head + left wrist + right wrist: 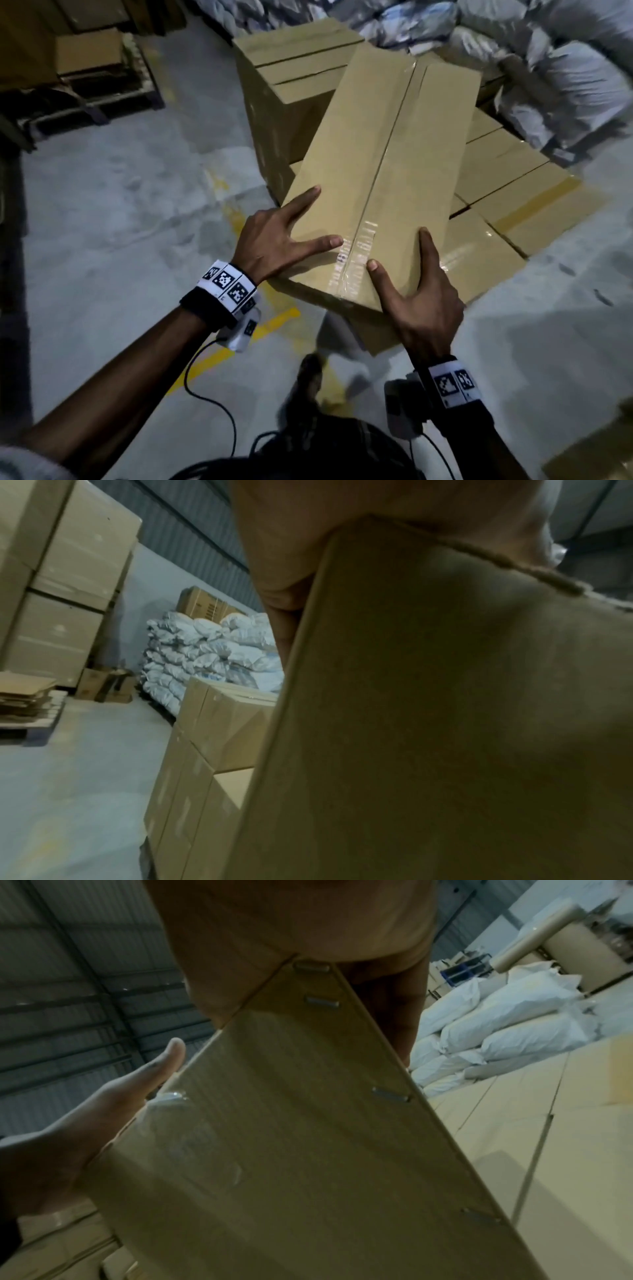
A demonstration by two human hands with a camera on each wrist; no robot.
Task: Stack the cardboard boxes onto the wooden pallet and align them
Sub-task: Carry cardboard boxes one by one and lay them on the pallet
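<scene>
Both arms reach forward and down. The left hand [270,236] and the right hand [421,301] lie on the near corners of one long box [380,164], first fingers and thumbs spread flat on top, other fingers hidden. It sits slanted over a pile of boxes [507,192], too many to count.

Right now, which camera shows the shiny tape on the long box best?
The head view: the tape seam runs the length of the long box. The right wrist shows only a glossy patch; the left wrist shows none.
</scene>
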